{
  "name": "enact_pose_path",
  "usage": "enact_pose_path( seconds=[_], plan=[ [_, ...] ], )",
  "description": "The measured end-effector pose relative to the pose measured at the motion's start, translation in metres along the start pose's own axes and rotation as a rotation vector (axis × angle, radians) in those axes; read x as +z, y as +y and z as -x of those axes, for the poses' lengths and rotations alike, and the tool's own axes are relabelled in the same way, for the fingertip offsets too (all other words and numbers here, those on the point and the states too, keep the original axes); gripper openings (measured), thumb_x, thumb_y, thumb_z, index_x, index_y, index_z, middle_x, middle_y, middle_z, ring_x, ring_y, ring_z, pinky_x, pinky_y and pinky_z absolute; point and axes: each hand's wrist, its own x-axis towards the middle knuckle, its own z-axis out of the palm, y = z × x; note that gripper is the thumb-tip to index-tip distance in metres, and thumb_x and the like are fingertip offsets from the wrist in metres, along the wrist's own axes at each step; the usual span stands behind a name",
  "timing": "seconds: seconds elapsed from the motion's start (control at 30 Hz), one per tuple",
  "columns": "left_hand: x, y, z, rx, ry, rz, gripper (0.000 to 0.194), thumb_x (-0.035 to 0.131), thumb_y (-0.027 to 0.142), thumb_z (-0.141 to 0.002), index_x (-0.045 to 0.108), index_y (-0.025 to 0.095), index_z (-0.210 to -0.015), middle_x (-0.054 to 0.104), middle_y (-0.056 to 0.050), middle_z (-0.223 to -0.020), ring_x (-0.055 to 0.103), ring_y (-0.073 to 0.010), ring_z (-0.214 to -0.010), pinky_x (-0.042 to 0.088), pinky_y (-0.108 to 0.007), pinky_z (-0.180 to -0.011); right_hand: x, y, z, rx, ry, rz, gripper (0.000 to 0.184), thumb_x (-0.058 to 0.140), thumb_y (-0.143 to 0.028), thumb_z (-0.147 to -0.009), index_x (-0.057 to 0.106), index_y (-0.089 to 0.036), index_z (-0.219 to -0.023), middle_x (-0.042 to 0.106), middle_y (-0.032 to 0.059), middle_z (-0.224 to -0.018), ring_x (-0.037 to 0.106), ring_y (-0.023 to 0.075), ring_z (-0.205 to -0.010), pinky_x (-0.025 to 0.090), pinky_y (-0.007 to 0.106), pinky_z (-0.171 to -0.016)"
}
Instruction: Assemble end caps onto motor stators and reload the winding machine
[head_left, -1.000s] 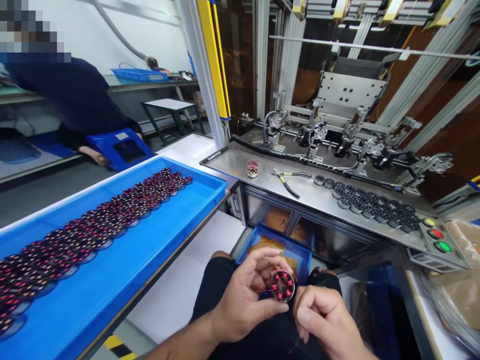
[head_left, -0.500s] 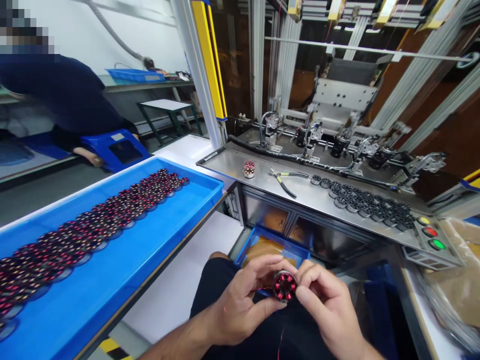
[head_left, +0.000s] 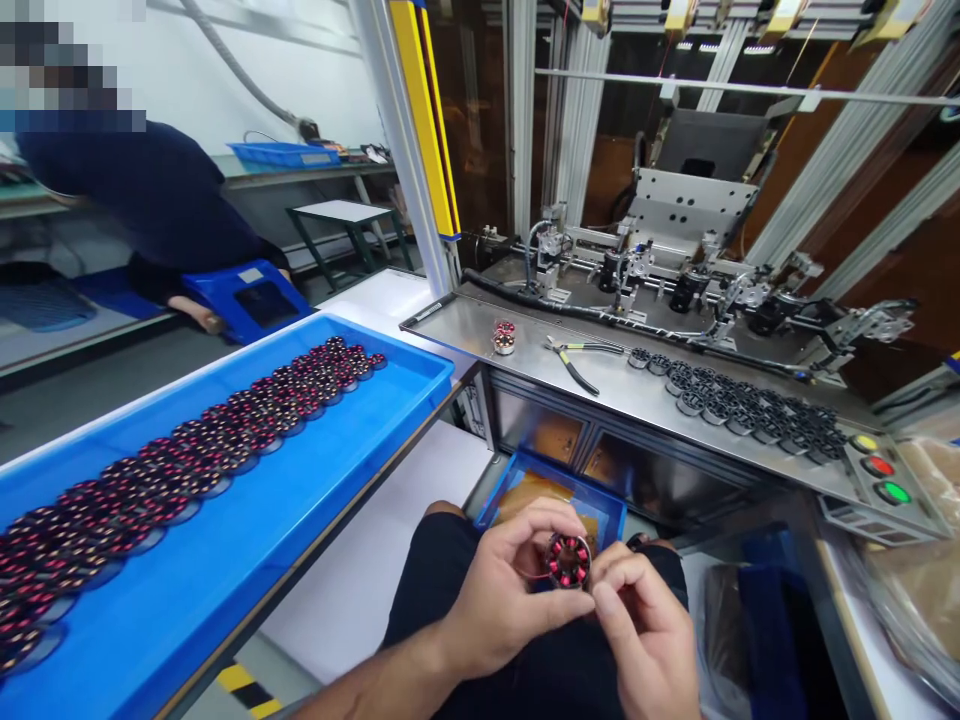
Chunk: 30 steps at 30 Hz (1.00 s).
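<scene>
Steel worktop (head_left: 529, 347) at three o'clock, blue tray (head_left: 300, 500) at eight, wound core (head_left: 562, 577) in hand at five.
A metal machine (head_left: 694, 190) stands at two o'clock; a seated co-worker (head_left: 150, 190) is at ten. The core is a ring of glossy red coils, clamped above the lap by the left hand's (head_left: 499, 590) fingers and thumb. The right hand's (head_left: 649, 610) fingertips are together by its four-o'clock edge; whether they pinch a wire, I cannot tell.

A round part (head_left: 568, 562), red coils (head_left: 568, 579) ringing its centre, faces the camera, held right of the blue tray (head_left: 300, 505).
</scene>
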Motion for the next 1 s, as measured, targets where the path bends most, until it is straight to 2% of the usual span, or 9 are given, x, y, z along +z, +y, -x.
enact_pose_path(
  seconds=[0.1, 0.23, 0.33, 0.57, 0.63, 0.7, 0.77, 0.87, 1.0],
  plan=[
    [0.001, 0.003, 0.001, 0.171, 0.013, -0.237, 0.043, 0.081, 0.010, -0.070, 0.069, 0.022, -0.109, 0.068, -0.007, -0.103, 0.068, -0.0184, -0.095, 0.057, -0.024, -0.081, -0.003, 0.005, 0.000, 0.074, 0.013, -0.043, 0.020, 0.056, -0.030, -0.096, 0.056, -0.020, -0.078, 0.054, 0.0005, -0.075, 0.053, 0.0128, -0.069, 0.046, 0.023, -0.064],
    [0.000, 0.013, 0.002, 0.396, -0.018, -0.560, 0.055, 0.079, 0.003, -0.067, 0.062, 0.022, -0.116, 0.073, -0.008, -0.102, 0.072, -0.0199, -0.092, 0.060, -0.027, -0.082, -0.003, 0.000, -0.005, 0.040, -0.040, -0.138, 0.011, 0.064, -0.034, -0.091, 0.060, -0.024, -0.092, 0.055, 0.0031, -0.092, 0.056, 0.0168, -0.086, 0.049, 0.028, -0.078],
    [-0.001, 0.018, 0.002, 0.479, -0.049, -0.659, 0.054, 0.079, 0.003, -0.066, 0.062, 0.020, -0.115, 0.075, -0.009, -0.100, 0.074, -0.0201, -0.090, 0.061, -0.027, -0.082, 0.002, -0.004, -0.008, 0.095, -0.081, -0.203, 0.014, 0.064, -0.035, -0.091, 0.057, -0.024, -0.086, 0.051, 0.0016, -0.091, 0.052, 0.0155, -0.084, 0.047, 0.027, -0.076],
    [-0.004, 0.016, 0.002, 0.384, 0.011, -0.510, 0.050, 0.080, 0.005, -0.065, 0.066, 0.021, -0.110, 0.076, -0.009, -0.099, 0.075, -0.0219, -0.088, 0.062, -0.030, -0.081, 0.014, 0.011, 0.001, 0.250, 0.059, -0.293, 0.021, 0.051, -0.037, -0.099, 0.053, -0.023, -0.083, 0.054, 0.0016, -0.091, 0.052, 0.0153, -0.086, 0.045, 0.028, -0.081],
    [-0.005, 0.017, 0.002, 0.383, 0.003, -0.506, 0.050, 0.079, 0.003, -0.066, 0.065, 0.021, -0.111, 0.075, -0.008, -0.098, 0.075, -0.0215, -0.088, 0.062, -0.030, -0.081, 0.013, 0.012, 0.000, 0.193, 0.052, -0.256, 0.012, 0.058, -0.036, -0.096, 0.056, -0.025, -0.091, 0.055, 0.0017, -0.096, 0.054, 0.0150, -0.089, 0.046, 0.027, -0.082],
    [-0.004, 0.018, 0.001, 0.404, -0.012, -0.539, 0.051, 0.079, 0.003, -0.066, 0.065, 0.021, -0.112, 0.076, -0.009, -0.098, 0.075, -0.0212, -0.087, 0.062, -0.030, -0.081, 0.011, 0.008, -0.002, 0.091, 0.056, -0.197, 0.016, 0.067, -0.036, -0.090, 0.059, -0.027, -0.100, 0.055, 0.0024, -0.101, 0.055, 0.0156, -0.092, 0.048, 0.026, -0.082],
    [-0.004, 0.019, 0.001, 0.423, -0.028, -0.575, 0.051, 0.080, 0.003, -0.066, 0.065, 0.020, -0.112, 0.076, -0.009, -0.098, 0.075, -0.0209, -0.087, 0.062, -0.029, -0.080, 0.010, 0.003, -0.005, 0.031, 0.071, -0.126, 0.013, 0.069, -0.034, -0.089, 0.062, -0.025, -0.095, 0.056, 0.0027, -0.096, 0.055, 0.0156, -0.089, 0.049, 0.025, -0.079],
    [-0.004, 0.016, 0.003, 0.411, -0.030, -0.563, 0.052, 0.080, 0.004, -0.065, 0.066, 0.021, -0.112, 0.076, -0.009, -0.099, 0.075, -0.0215, -0.088, 0.062, -0.029, -0.080, 0.010, 0.000, -0.008, 0.121, 0.120, -0.100, 0.019, 0.062, -0.032, -0.094, 0.059, -0.021, -0.078, 0.054, 0.0011, -0.083, 0.053, 0.0143, -0.079, 0.047, 0.024, -0.073],
    [-0.008, 0.010, 0.005, 0.320, 0.008, -0.410, 0.052, 0.080, 0.003, -0.064, 0.069, 0.021, -0.112, 0.076, -0.009, -0.102, 0.075, -0.0226, -0.091, 0.062, -0.030, -0.083, 0.010, 0.006, -0.008, 0.245, 0.150, -0.192, 0.025, 0.062, -0.040, -0.093, 0.059, -0.021, -0.077, 0.055, 0.0008, -0.080, 0.053, 0.0139, -0.074, 0.047, 0.025, -0.071]
  ],
)
